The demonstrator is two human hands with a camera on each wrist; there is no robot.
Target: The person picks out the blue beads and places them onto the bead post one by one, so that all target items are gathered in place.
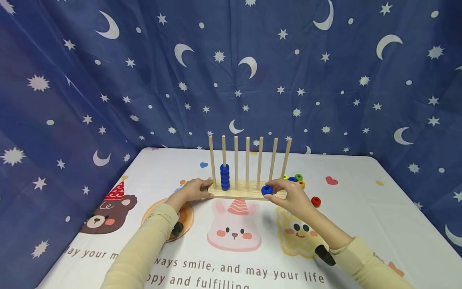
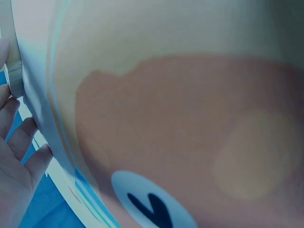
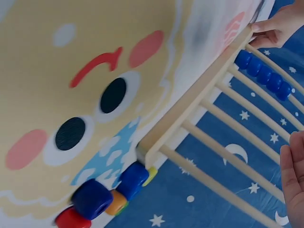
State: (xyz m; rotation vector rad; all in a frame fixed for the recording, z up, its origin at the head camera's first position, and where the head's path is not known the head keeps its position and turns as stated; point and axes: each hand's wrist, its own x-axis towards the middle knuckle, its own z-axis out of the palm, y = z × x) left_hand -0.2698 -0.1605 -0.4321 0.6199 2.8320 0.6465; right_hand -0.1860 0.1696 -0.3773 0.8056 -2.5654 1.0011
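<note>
Both arms reach forward in pale yellow sleeves, each wrist wearing a dark strap. The left hand (image 1: pixel 195 189) lies low with its fingers stretched out and fairly straight, fingertips pointing right. The right hand (image 1: pixel 288 194) is raised a little, wrist bent, thumb and fingers curled together in a pinch at its leftward tip.

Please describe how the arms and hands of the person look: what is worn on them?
Both arms wear long, pale cream-yellow sleeves that end at the wrists. A small black device sits at the right wrist, and another under the left wrist. The left hand and right hand are bare, with no gloves or rings visible.
</note>
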